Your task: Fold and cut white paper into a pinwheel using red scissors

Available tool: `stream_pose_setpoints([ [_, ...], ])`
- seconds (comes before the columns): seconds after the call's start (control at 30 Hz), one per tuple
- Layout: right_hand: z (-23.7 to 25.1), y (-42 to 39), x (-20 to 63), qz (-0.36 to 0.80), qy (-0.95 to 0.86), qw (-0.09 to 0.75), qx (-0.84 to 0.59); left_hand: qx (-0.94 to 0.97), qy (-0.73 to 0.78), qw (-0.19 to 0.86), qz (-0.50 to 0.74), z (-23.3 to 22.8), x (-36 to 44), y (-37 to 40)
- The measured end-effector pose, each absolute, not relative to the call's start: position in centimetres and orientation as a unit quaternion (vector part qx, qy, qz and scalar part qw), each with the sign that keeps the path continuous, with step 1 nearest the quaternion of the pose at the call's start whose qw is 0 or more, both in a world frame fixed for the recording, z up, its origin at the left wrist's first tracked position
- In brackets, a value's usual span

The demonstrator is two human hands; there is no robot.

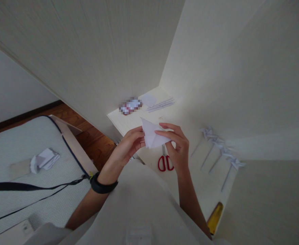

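Mid-fold: we pinch the folded white paper triangle between left hand and right hand, both grips closed on it above the white desk near the red-handled scissors; the next crease calls for aligned edges.

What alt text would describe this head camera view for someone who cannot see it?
Two hands, left hand and right hand, hold a folded white paper above a white table. Red-handled scissors and paper pinwheels lie there.
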State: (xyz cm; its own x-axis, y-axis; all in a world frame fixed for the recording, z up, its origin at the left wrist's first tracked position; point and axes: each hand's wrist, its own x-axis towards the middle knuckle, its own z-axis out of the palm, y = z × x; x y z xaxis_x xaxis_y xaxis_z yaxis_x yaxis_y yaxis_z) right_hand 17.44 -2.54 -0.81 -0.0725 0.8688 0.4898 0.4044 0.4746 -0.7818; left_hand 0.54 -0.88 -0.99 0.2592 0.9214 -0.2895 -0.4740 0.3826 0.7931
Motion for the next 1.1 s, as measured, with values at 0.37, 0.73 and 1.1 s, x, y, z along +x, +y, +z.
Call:
stream_pose_setpoints([
  [0.37,-0.8,-2.7,17.5,0.2,-0.725,0.479,-0.453,0.344,0.368,0.735,0.454,-0.8,0.6,-1.2],
  [0.73,-0.4,-2.3,17.4,0.307,-0.635,0.464,-0.536,0.393,0.401,0.684,0.466,-1.6,1.0,-1.0],
  [1.1,-1.3,-1.8,17.1,0.351,-0.538,0.48,-0.597,0.431,0.433,0.654,0.447,-1.1,0.6,-1.0],
])
